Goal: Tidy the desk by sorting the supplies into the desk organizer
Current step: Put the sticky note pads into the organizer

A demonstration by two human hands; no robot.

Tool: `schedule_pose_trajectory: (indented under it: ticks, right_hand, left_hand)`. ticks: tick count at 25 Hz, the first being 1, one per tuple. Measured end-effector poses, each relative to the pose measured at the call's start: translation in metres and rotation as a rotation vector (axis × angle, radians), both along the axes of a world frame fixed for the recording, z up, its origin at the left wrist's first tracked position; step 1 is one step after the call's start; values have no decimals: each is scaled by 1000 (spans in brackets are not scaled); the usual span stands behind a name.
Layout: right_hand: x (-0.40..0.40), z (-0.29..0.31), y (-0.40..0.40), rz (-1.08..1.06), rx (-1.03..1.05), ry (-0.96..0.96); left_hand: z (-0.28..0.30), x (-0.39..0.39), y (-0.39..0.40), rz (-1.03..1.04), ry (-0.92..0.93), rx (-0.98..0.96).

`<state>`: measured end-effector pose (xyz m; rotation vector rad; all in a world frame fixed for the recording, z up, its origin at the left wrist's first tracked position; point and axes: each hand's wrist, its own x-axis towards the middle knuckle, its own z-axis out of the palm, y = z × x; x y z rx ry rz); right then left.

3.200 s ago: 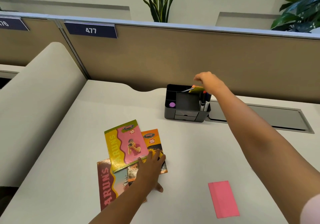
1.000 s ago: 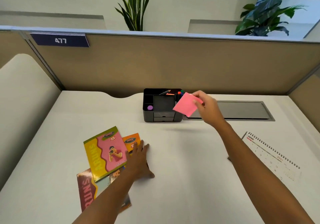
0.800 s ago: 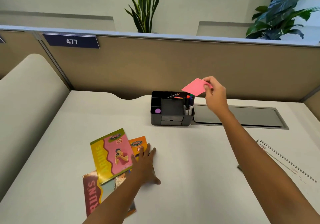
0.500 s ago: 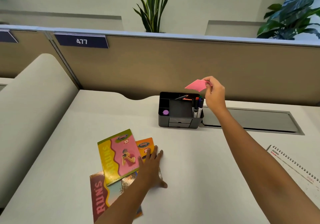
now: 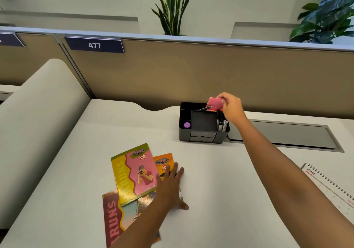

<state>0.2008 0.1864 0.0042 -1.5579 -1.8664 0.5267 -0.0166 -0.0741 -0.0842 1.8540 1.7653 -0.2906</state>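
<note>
Nearest us, at about 7 o'clock on the pale counter (image 5: 220, 180), our left hand (image 5: 170, 188) lies flat with fingers straight, pressing on a fan of three notebooks (image 5: 134, 173): a pink-and-yellow cover on top, an orange one beneath our fingers, a maroon one lowest. At 4 o'clock the corner of a spiral-bound calendar (image 5: 331, 186) shows the word JUNE. Farther out, near 12 o'clock, stands the black desk organizer (image 5: 203, 134), a boxy tray with small drawers in its front face. A purple-capped item (image 5: 187, 125) sits in its near left compartment, markers (image 5: 221, 122) stand in the right one, and a pencil (image 5: 205, 108) leans across the back. Over the rear right compartment our right hand (image 5: 230, 107) pinches a pink sticky-note pad (image 5: 215, 104), a small square block held tilted on edge, its lower edge dipping into the organizer. Just right of the organizer lies a grey cable hatch (image 5: 283, 134).
</note>
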Motion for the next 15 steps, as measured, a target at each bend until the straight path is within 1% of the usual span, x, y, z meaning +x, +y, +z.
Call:
schedule_pose_trajectory:
  ticks: [4,7,9,11,15]
  right_hand:
    - [5,-9,3,-96,-106,30]
    - [9,-9,-3,-106,-113,28]
    - [9,-5,-10,-125,-66,12]
    - [9,0,-20,-164,29,15]
    - [2,6,-47,-222,151,97]
  left_hand:
    - [0,1,1,2,-1,-6]
    - [1,1,1,4,-5,-4]
    - [1,1,1,4,-5,-5]
    - [2,1,0,2,-3,-3]
    - [4,1,-1,2,-5,-2]
